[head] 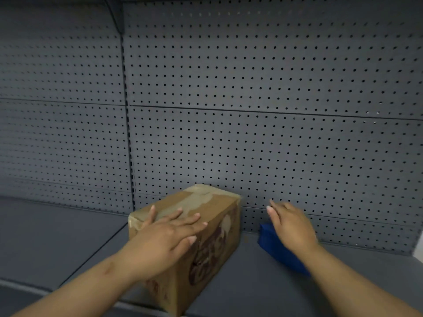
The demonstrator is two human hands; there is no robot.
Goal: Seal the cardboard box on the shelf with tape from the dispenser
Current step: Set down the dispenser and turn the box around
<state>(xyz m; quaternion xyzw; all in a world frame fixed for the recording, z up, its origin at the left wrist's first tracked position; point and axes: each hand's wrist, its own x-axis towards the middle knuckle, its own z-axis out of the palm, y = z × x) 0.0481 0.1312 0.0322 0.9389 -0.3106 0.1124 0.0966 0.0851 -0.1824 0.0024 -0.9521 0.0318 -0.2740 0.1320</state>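
Note:
A brown cardboard box (212, 211) with dark printing on its side stands on the grey shelf (57, 243), with pale tape strips along its top. My left hand (164, 239) lies flat on the box's top with fingers spread. My right hand (290, 225) hovers to the right of the box, fingers apart and holding nothing, just above a blue object (277, 250) that lies on the shelf by the back wall. The hand and wrist hide much of the blue object, so its shape is unclear.
A grey perforated back panel (251, 110) rises behind the shelf, with a slotted upright (128, 133) left of centre. The shelf front edge (27, 287) runs along the bottom. A seam crosses the shelf left of the box.

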